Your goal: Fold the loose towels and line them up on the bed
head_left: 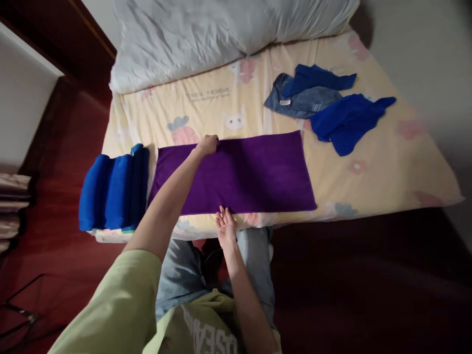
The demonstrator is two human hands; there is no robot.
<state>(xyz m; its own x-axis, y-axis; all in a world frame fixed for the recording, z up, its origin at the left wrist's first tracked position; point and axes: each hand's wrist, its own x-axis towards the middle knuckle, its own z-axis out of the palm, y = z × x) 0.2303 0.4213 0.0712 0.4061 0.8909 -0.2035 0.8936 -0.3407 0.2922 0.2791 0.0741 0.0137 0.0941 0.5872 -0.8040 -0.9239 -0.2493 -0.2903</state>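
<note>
A purple towel (258,172) lies spread out flat along the near side of the bed, its long edges running left to right. Reaching across it, my left hand (208,144) is closed at the far long edge, with the fingertips pinching the cloth. My right hand (225,227) is at the near long edge, palm up with its fingers stretched out and apart. Its fingertips meet or nearly meet the towel's edge; I cannot tell whether they touch. To the left of the towel sit several rolled blue towels (117,189), side by side.
The bed carries a yellow patterned sheet (206,115). A grey-white quilt or large pillow (191,39) lies along its far side. Crumpled blue cloths (350,120) and a grey-blue cloth (313,101) rest at the right. A thin black stand (25,312) is on the red floor (66,265).
</note>
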